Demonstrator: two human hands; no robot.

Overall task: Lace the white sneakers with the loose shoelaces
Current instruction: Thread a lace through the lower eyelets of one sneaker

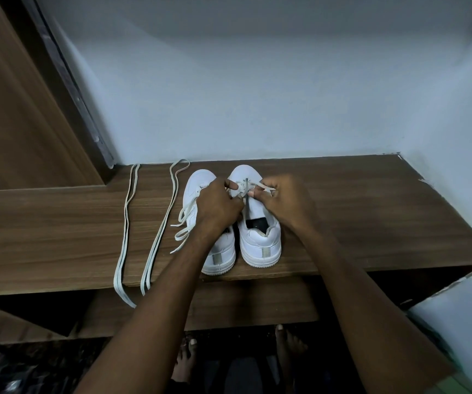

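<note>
Head view looks down on two white sneakers (260, 240) standing side by side near the front edge of a brown wood-grain shelf (58, 223), heels toward the person. Each heel carries a small grey tab. Both hands work at the right sneaker's eyelets: the left hand (217, 203) and the right hand (283, 201) each pinch a lace (247, 186) over its tongue. A lace end (182, 231) trails loose off the left sneaker's side. Two spare laces (128, 223), each folded double, lie to the left, their ends hanging over the shelf edge. A pale wall (257, 95) rises behind; a wooden door (10, 109) stands at the left. Two bare feet (185, 362) show below on a dark floor.
</note>
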